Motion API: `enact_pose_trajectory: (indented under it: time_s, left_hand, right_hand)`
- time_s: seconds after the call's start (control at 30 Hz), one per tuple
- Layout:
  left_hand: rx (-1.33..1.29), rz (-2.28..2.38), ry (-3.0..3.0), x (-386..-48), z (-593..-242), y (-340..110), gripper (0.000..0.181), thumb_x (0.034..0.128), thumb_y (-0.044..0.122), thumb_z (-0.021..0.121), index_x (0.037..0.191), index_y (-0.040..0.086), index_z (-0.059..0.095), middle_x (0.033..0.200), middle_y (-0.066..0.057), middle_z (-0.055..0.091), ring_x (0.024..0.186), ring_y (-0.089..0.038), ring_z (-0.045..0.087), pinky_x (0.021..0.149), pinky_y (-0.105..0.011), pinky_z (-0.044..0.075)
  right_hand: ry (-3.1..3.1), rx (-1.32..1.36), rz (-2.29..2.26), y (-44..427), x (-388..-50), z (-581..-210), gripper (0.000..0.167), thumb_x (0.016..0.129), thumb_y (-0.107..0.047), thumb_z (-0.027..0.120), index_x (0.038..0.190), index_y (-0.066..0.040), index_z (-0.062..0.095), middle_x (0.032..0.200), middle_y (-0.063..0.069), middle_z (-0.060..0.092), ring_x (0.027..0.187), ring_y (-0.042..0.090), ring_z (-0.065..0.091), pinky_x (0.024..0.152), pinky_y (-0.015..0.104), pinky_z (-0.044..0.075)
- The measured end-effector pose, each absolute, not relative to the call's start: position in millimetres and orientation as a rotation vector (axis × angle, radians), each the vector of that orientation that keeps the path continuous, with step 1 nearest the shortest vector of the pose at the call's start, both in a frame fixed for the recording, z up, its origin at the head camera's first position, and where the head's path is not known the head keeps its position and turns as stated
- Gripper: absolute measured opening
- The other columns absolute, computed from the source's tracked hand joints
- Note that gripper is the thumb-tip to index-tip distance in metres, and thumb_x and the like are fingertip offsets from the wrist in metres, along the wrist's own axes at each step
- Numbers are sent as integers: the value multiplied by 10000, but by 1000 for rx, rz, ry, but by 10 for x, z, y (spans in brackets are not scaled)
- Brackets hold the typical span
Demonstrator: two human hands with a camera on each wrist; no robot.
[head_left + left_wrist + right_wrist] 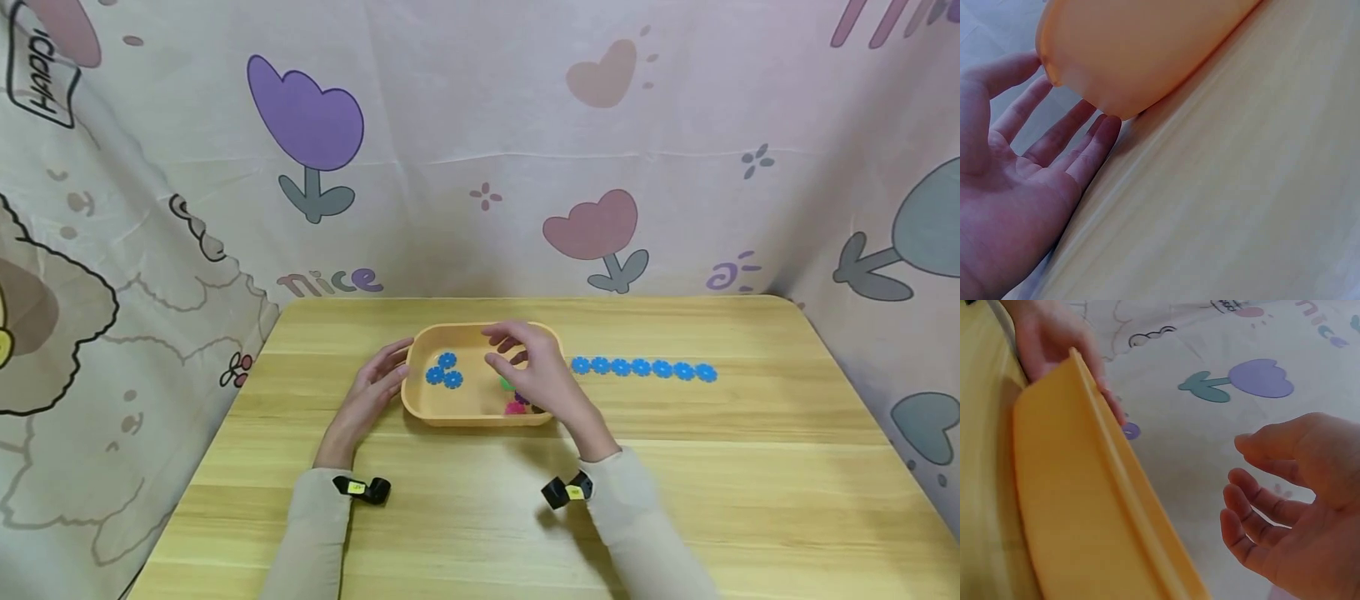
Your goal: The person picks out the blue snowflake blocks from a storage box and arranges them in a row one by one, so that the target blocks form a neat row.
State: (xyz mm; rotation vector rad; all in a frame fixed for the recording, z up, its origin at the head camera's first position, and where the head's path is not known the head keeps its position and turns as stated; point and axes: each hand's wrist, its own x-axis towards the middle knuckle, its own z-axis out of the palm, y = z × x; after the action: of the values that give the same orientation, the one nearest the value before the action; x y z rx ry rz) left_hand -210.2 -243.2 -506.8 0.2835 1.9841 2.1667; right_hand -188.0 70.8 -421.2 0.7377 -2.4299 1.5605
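- Head cam: tan tray sits flat on the worktop, approx. btwn the two hands; prob. placed there so both reach it w/o stretching.
- L hand is at the tray's L end, fingers spread & mostly straight, fingertips touching the outer wall; no real grip that I can see. Reads to me as a steadying touch, so the tray won't slide.
- R hand hovers over the tray's R end, thumb & fingers bent but well apart, nothing btwn them per the R wrist cam. I'd guess it's held high so the fingertips clear the rim.
- Three blue flower pcs lie clustered in the tray's L half, apart from the other colours; prob. sorted that way so blue is easy to pick out.
- Green pc, purple pc & pink pc lie in the R half, partly under the R hand in my view, so can't give a full count there.
- Row of seven blue pcs runs on the worktop from just beside the tray's R end, slightly slanted, pcs near or touching; spacing looks deliberate, IMO, for a neat line.
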Motion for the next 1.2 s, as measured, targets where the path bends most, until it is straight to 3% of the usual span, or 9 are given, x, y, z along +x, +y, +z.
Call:
enact_pose_trajectory:
  time_s: [0.17, 0.47, 0.73, 1.2]
  left_hand:
    - [308, 2169, 1987, -2107, -5072, -2429, 529, 1054, 152, 582, 1555, 94, 423, 1577, -199, 402, 1398, -330, 454, 1043, -319, 505]
    - [310, 2188, 1979, -2121, -5082, -2430, 519, 1055, 138, 578, 1550, 90, 429, 1572, -194, 408, 1404, -339, 444, 1053, -328, 499]
    - [306, 2176, 1982, -2120, -5096, -2427, 526, 1049, 161, 596, 1548, 104, 439, 1566, -181, 417, 1401, -336, 448, 1048, -321, 502]
    - [334, 2152, 1998, -2114, -5123, -2453, 512, 1070, 138, 548, 1563, 100, 415, 1576, -212, 394, 1376, -270, 478, 1043, -306, 502]
  right_hand:
    - [-2446, 723, 1580, 565, -1938, -4356, 319, 943, -88, 746, 1250, -29, 683, 1108, 100, 691, 990, 243, 653, 806, 436, 605]
    - [-2589, 775, 1581, 390, -2043, -4536, 327, 951, -48, 717, 1266, 12, 655, 1154, 206, 663, 1027, 309, 643, 847, 418, 585]
    - [-2759, 842, 1497, 282, -2166, -4646, 342, 947, -20, 701, 1280, 27, 639, 1157, 167, 670, 1022, 279, 634, 909, 415, 563]
    - [-2957, 926, 1104, 49, -2283, -4708, 266, 909, -49, 743, 1166, 12, 721, 1052, 127, 675, 964, 229, 613, 877, 340, 543]
